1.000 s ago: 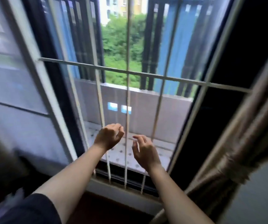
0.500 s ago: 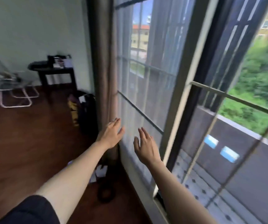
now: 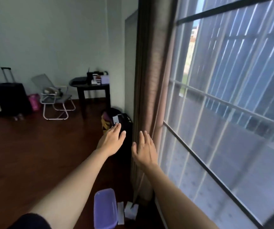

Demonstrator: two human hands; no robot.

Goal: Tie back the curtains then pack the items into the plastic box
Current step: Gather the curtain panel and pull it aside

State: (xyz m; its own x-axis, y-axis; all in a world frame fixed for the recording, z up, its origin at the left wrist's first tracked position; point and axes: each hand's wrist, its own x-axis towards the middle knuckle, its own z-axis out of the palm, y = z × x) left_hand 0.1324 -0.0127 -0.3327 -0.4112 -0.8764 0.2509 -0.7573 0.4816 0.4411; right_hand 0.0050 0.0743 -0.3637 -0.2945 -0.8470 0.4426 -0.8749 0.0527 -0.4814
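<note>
While the purple plastic box (image 3: 105, 210), contents unclear, sits on the floor (image 3: 25, 154), left hand (image 3: 112, 141) and right hand (image 3: 145, 150) hover flat-fingered, empty, at the curtain (image 3: 152, 80) edge.

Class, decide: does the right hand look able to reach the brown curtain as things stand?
Probably yes: the open right hand hovers just before the curtain, holding nothing, with nothing seen between them.

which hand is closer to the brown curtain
Right. The right hand is at the edge of the brown curtain, contact unclear; the left hand is apart, off to its left.
</note>
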